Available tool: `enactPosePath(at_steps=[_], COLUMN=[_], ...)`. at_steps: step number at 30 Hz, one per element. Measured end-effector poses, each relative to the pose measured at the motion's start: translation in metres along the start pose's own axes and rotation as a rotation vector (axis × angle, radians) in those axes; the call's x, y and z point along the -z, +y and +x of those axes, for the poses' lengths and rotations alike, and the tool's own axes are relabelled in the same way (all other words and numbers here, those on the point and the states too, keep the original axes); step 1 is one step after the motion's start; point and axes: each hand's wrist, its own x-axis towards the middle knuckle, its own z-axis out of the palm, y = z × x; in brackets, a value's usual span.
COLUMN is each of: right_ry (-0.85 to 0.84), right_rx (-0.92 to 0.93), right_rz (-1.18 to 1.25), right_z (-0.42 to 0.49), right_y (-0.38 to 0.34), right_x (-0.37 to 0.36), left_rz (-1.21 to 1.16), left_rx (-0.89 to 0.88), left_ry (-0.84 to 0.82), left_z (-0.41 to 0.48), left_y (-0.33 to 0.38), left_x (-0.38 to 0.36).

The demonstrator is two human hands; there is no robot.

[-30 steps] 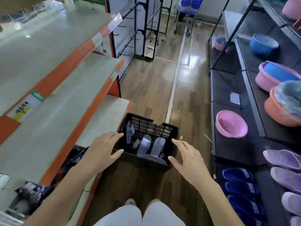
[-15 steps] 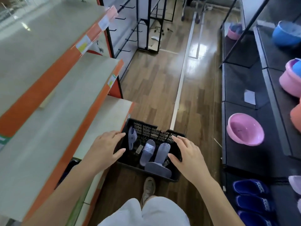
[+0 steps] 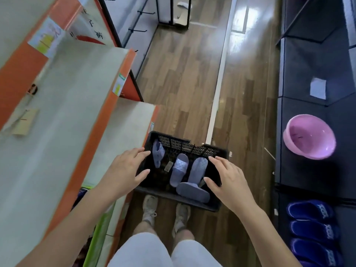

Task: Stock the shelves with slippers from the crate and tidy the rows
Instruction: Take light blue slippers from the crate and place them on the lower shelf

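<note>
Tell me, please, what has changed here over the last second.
The left hand and the right hand have closed in over the side rims of the crate, fingers spread, gripping nothing yet. The view has tilted down, so the person's shoes now show. The slippers inside lie as before.

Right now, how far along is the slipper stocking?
Done: a row of dark blue slippers sits on the lower right shelf. In hand: nothing yet; the left hand and right hand hover open over the black crate. Left: four grey-blue slippers lie in the crate, all to be shelved.
</note>
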Motion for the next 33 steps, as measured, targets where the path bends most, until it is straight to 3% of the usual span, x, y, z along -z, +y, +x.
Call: enactPosePath(at_steps=[10, 20, 23, 29, 33], right_ry=[-0.024, -0.060, -0.076, -0.105, -0.104], right_rx=[-0.184, -0.306, -0.290, -0.278, -0.289], right_rz=[0.154, 0.198, 0.198, 0.172, 0.190], right_z=[0.067, 0.142, 0.166, 0.203, 0.219], right_y=[0.024, 0.077, 0.098, 0.138, 0.156], right_x=[-0.098, -0.247, -0.298, -0.394, -0.438], left_rz=[-0.214, -0.421, -0.556, -0.998, -1.122], left_rx=[0.102, 0.310, 0.455, 0.971, 1.030], left_ry=[-0.204, -0.347, -0.386, -0.295, -0.209], left_z=[0.095, 0.189, 0.210, 0.255, 0.285], left_y=[-0.068, -0.118, -0.127, -0.167, -0.187], left_x=[-0.079, -0.250, -0.318, -0.435, -0.481])
